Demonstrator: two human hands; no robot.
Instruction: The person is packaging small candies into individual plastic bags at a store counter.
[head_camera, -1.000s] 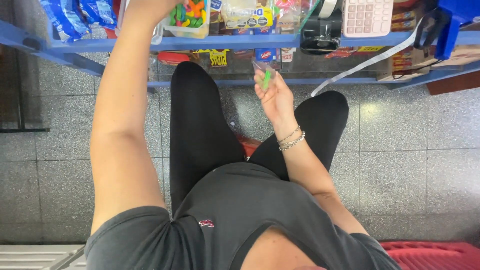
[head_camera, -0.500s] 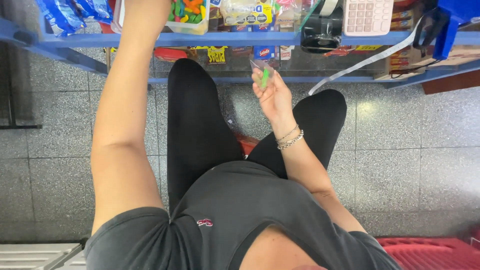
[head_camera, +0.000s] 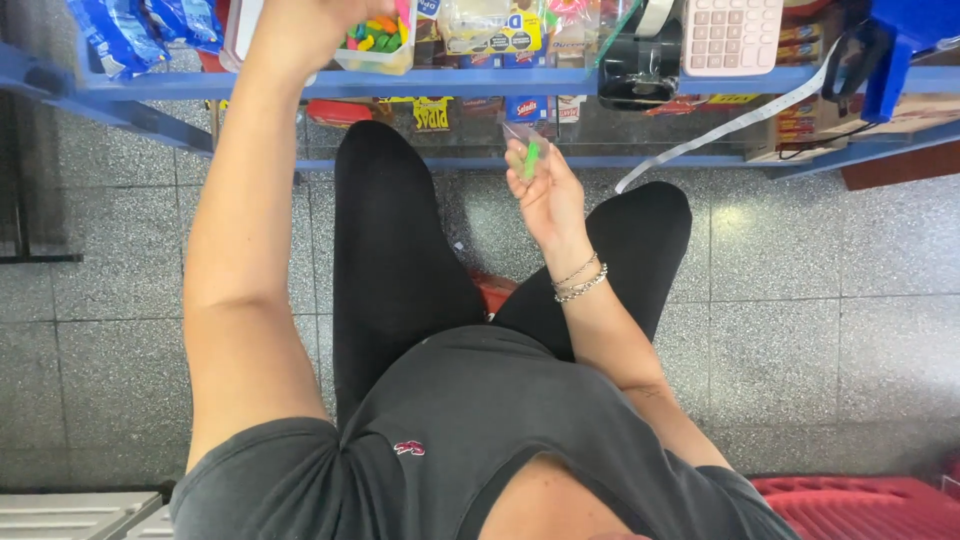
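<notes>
Little has moved since earlier: right hand (head_camera: 548, 195) still pinches a small green candy (head_camera: 532, 158) before the counter (head_camera: 560, 80); left hand (head_camera: 300, 30) stays at the candy tub (head_camera: 378, 45), grip unclear.

The small piece (head_camera: 532, 158) in the right hand (head_camera: 548, 195) is bright green. The clear tub (head_camera: 375, 45) holds sweets in green, yellow, orange and pink. The shelf (head_camera: 480, 82) is blue, the calculator (head_camera: 730, 35) pale pink, the floor (head_camera: 820, 290) speckled grey.

A pink calculator (head_camera: 729, 35) and blue snack bags (head_camera: 125, 30) sit on the blue shelf (head_camera: 480, 82); a red stool (head_camera: 860, 505) stands on the speckled floor (head_camera: 820, 300).
</notes>
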